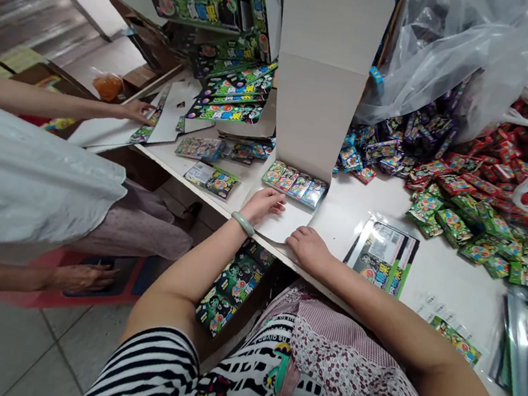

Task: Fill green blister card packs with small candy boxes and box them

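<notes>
An unfolded cardboard box [318, 110] stands at the table's front edge, its plain grey inner side facing me and its tall lid raised. A row of small colourful candy packs [295, 185] under clear wrap lies across its middle. My left hand [264, 204] rests over the box's white front flap [284, 224], fingers stretched out just in front of the packs, holding nothing; a pale bangle circles that wrist. At the flap's right front corner my right hand [310, 249] has its fingers curled onto the cardboard edge. Its thumb is hidden.
Heaps of red candy packs [499, 162], green packs [482, 235] and purple packs [400, 138] cover the right side, beside plastic bags [464, 62]. Printed sleeves [381, 257] lie right of my hands. Flat printed boxes [234, 92] are stacked behind left. A co-worker's hand [136, 111] handles cardboard at left.
</notes>
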Action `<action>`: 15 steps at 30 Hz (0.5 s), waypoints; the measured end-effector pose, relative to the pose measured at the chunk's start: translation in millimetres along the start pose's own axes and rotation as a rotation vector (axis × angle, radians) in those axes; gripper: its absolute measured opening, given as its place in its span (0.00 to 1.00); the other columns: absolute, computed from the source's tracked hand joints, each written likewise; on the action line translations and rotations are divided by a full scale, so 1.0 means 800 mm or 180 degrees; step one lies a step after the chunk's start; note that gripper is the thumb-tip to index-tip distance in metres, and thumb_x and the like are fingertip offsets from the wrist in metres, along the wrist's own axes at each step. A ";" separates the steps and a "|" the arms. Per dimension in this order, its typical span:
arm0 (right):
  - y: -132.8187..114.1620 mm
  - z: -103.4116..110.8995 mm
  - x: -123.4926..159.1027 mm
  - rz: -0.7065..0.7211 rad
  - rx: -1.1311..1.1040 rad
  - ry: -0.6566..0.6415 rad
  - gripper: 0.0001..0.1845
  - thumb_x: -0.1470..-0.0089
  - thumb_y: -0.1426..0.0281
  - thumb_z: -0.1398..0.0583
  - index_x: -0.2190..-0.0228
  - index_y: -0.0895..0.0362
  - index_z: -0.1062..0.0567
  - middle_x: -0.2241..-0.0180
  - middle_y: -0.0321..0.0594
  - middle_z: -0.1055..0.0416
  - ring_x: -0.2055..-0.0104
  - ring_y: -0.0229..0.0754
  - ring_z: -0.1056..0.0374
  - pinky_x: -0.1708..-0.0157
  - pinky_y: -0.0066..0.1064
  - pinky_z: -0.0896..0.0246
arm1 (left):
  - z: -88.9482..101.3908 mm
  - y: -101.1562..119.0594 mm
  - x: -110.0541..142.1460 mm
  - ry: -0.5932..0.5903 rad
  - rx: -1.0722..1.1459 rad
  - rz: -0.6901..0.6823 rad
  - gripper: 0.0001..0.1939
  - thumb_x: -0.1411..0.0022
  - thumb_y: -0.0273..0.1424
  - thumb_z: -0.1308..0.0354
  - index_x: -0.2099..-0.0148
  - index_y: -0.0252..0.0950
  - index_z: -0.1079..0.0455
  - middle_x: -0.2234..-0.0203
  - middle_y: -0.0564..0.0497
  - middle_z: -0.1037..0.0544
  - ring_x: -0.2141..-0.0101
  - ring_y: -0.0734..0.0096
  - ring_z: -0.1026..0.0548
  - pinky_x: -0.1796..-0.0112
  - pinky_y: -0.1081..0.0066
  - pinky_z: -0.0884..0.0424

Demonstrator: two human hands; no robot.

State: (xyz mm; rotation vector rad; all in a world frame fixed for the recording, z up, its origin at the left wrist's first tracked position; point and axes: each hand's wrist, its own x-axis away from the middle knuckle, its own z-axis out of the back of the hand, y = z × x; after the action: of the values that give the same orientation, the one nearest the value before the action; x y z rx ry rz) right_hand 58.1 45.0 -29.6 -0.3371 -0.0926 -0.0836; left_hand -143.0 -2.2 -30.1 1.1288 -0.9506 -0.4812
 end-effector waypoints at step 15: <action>0.003 -0.011 0.001 0.0085 -0.0132 0.0312 0.14 0.35 0.73 0.46 0.52 0.61 0.25 0.53 0.49 0.26 0.48 0.49 0.38 0.51 0.39 0.47 | -0.024 -0.001 -0.020 0.0289 0.1078 0.0611 0.13 0.35 0.36 0.39 0.65 0.32 0.35 0.75 0.47 0.22 0.77 0.72 0.22 0.73 0.73 0.25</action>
State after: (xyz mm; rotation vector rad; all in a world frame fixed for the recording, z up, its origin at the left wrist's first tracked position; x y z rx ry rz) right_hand 59.5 44.1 -38.8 -0.3751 0.0107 -0.0756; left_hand -135.3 19.7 -39.4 1.3343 -1.0737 -0.1127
